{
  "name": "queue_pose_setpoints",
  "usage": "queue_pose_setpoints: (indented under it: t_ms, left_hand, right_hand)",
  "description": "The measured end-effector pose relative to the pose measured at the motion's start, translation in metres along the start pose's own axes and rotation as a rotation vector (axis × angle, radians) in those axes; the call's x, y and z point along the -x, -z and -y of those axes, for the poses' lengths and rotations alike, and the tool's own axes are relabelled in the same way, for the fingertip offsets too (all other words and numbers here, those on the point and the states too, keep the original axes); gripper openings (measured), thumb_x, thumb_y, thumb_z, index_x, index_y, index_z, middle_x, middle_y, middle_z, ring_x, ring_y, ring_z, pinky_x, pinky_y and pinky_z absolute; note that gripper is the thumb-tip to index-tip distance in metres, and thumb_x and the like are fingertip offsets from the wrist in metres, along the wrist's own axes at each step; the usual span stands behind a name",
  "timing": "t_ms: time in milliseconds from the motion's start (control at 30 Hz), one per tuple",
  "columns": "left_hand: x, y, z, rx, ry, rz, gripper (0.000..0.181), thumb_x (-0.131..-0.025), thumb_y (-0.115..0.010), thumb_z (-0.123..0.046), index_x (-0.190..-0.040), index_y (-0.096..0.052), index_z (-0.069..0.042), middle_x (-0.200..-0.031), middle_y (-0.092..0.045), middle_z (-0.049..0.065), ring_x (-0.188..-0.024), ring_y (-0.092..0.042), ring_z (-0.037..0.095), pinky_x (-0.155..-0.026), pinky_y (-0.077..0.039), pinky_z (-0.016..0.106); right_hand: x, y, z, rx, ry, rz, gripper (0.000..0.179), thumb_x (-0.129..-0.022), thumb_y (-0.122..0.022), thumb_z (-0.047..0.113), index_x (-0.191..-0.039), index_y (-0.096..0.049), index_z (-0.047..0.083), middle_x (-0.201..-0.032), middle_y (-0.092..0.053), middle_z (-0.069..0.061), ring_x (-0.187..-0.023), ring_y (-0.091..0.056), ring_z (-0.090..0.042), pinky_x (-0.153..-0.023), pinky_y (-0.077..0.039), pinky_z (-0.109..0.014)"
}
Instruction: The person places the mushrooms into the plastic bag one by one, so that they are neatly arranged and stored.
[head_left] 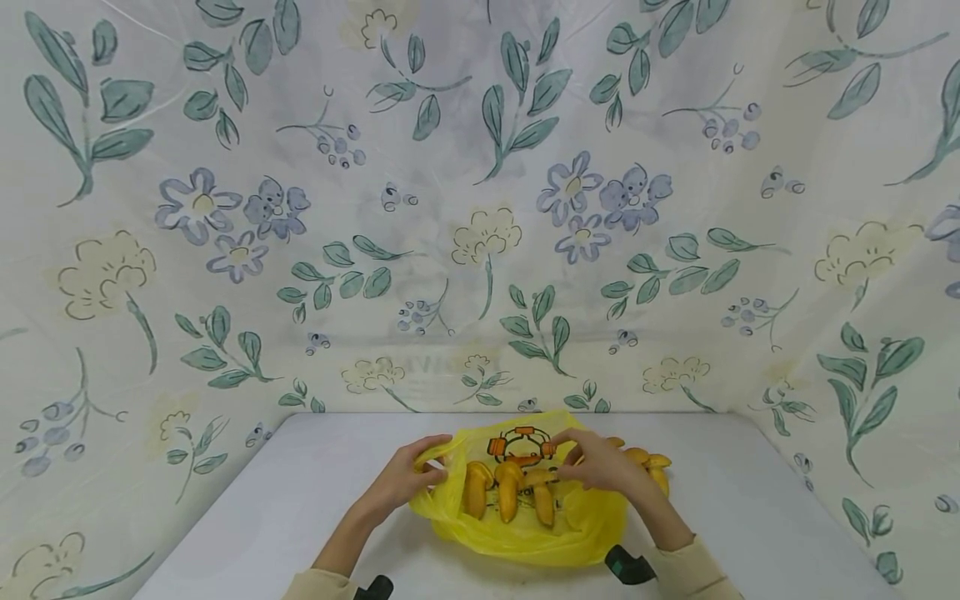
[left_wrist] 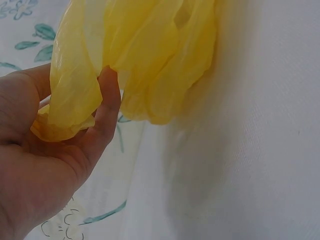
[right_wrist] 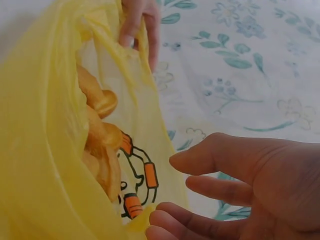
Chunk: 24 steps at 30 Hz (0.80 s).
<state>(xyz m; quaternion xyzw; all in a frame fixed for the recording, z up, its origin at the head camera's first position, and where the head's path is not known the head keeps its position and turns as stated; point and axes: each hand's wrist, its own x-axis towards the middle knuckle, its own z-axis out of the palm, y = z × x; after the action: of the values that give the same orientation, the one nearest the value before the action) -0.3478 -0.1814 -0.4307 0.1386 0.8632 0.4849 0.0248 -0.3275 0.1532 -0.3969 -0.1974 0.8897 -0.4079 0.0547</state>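
A thin yellow plastic bag (head_left: 517,546) with an orange and black printed figure lies on the table, its mouth spread open. Three yellow-brown mushrooms (head_left: 508,493) lie side by side in it; the right wrist view shows their bunched caps and stems (right_wrist: 104,145) partly behind the bag's near side. My left hand (head_left: 405,477) holds the bag's left edge, the plastic (left_wrist: 75,95) running between thumb and fingers. Over the bag's right side, close to the rightmost mushroom, is my right hand (head_left: 600,462). Its thumb and fingers are apart with nothing between them (right_wrist: 280,185).
More mushrooms (head_left: 658,468) lie on the white table (head_left: 300,467) to the right of the bag, partly hidden by my right hand and forearm. A floral-patterned sheet (head_left: 450,317) rises behind the table and along both sides.
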Motion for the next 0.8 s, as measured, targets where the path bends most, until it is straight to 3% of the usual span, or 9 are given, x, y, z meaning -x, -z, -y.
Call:
queue_pose_setpoints:
  t_ms: [300, 800]
  left_hand:
    - [-0.001, 0.000, -0.001, 0.005, 0.009, -0.007, 0.055, -0.088, -0.067, -0.010, -0.140, -0.052, -0.013, -0.117, -0.062, 0.011, -0.087, -0.064, 0.018, -0.074, -0.058, 0.032]
    - [0.001, 0.003, 0.001, -0.001, -0.004, -0.013, 0.054, -0.089, -0.067, -0.012, -0.140, -0.053, -0.015, -0.117, -0.061, 0.010, -0.089, -0.063, 0.018, -0.077, -0.058, 0.030]
  right_hand:
    - [0.004, 0.009, 0.000, -0.002, -0.081, -0.063, 0.046, -0.085, -0.072, 0.013, -0.129, -0.058, 0.005, -0.093, -0.064, -0.010, -0.076, -0.063, -0.022, -0.063, -0.057, -0.033]
    - [0.008, 0.013, -0.002, 0.051, -0.145, -0.122, 0.041, -0.087, -0.071, 0.010, -0.126, -0.060, 0.007, -0.097, -0.063, -0.010, -0.077, -0.059, -0.019, -0.062, -0.056, -0.032]
